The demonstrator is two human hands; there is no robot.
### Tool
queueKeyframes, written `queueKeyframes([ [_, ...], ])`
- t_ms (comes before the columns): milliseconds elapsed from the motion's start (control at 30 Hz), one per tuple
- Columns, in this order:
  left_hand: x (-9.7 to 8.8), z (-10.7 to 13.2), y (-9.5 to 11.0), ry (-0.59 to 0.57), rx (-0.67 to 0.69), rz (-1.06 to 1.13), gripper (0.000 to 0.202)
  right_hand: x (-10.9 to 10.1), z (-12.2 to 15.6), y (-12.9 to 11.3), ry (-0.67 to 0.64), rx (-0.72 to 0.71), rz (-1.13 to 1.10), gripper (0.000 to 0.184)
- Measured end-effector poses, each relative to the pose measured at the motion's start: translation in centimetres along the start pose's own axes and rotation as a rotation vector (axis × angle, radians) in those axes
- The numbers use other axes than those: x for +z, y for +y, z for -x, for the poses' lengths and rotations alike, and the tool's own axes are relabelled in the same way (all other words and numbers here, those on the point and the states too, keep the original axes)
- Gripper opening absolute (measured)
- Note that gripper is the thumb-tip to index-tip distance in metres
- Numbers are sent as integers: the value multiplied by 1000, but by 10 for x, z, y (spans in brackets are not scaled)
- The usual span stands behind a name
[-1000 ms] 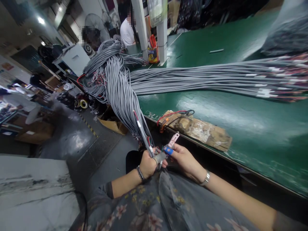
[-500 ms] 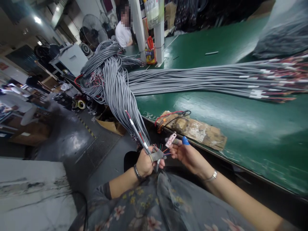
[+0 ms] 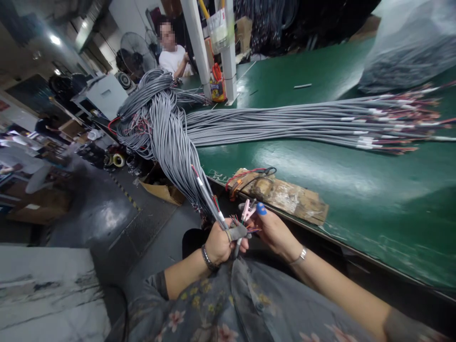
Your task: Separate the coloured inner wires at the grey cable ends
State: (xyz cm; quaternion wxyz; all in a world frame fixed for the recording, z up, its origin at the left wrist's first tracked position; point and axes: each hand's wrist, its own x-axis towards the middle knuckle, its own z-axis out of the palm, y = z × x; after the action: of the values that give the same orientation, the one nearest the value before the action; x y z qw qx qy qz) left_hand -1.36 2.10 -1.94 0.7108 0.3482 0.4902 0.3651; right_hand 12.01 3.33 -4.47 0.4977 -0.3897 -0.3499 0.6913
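Observation:
My left hand is closed round the end of a grey cable whose thin coloured wires fan out above the fist. A grey finger cover sits on the thumb. My right hand is closed on a small pink clip-like tool, its tip right at the fanned wires; the forefinger wears a blue cap. Both hands hover over my lap in a flowered garment, just below the edge of the green table. The held cable leads up into a large bundle of grey cables hanging off the table edge.
The cable bundle stretches right across the table to ends with coloured wires. A taped cardboard pad with red and black leads lies at the table edge. A clear bag sits far right. A person in a white shirt sits beyond a white post.
My right hand has come back left with the pink tool, from held apart to right at the wire ends. The left hand has kept its hold on the cable.

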Motion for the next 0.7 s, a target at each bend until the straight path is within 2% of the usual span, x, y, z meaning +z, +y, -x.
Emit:
queueKeyframes([
  [167,-2,0,0,8,0,-14,46,1,-5,2,164,-101,70,58],
  [300,-3,-1,0,19,9,-18,45,5,-11,3,47,-9,-184,59],
  [400,-4,-1,-1,26,2,-37,44,7,-13,3,61,22,-328,54],
  [567,-3,-1,-2,38,1,-48,44,7,-13,4,85,30,-385,48],
  [700,-4,3,-2,54,17,-54,44,6,-8,0,35,91,-417,46],
])
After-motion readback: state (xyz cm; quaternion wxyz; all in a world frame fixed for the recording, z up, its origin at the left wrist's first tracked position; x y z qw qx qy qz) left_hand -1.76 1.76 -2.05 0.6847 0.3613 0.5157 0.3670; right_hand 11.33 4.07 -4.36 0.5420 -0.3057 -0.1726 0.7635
